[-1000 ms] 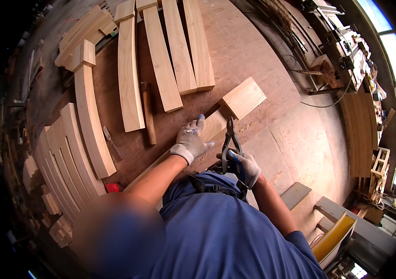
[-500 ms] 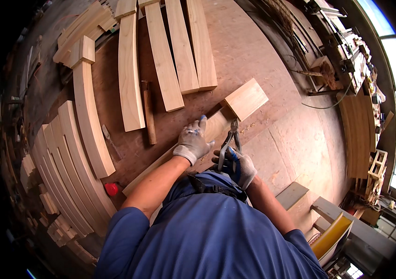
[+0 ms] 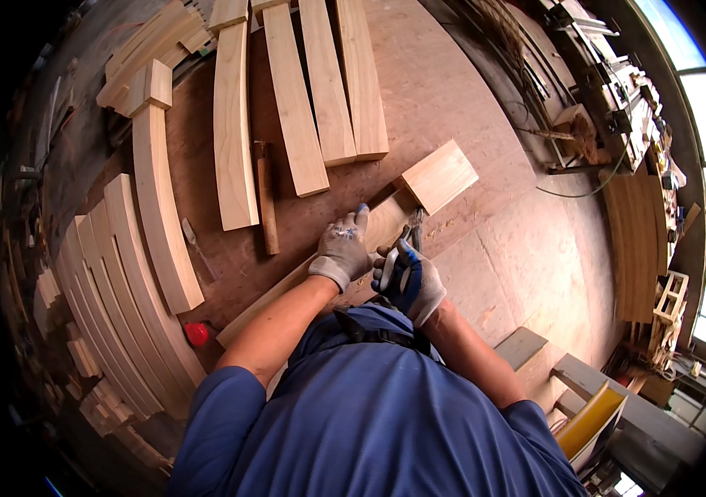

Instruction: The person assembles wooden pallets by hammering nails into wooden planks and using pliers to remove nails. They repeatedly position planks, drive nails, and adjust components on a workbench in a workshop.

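Observation:
A curved wooden beam (image 3: 389, 219) lies slantwise in front of me, with a wider wooden block (image 3: 441, 177) across its far right end. My left hand (image 3: 342, 250), in a grey glove, lies on the beam with its fingers spread. In a matching glove with blue patches, my right hand (image 3: 409, 280) is closed around the handles of pliers (image 3: 417, 232). Their jaws point away from me, at the beam's near edge beside the block. Whether the jaws bite on anything is too small to tell.
A hammer (image 3: 267, 199) lies beyond my left hand, among several long wooden beams (image 3: 295, 108). A chisel-like tool (image 3: 194, 240) and a red round object (image 3: 196, 334) are at left, near more curved pieces (image 3: 150, 282). A grey and yellow structure (image 3: 589, 422) stands at lower right.
My right hand has closed the pliers' spread handles together and turned slightly to the left. My left hand stays in place on the beam.

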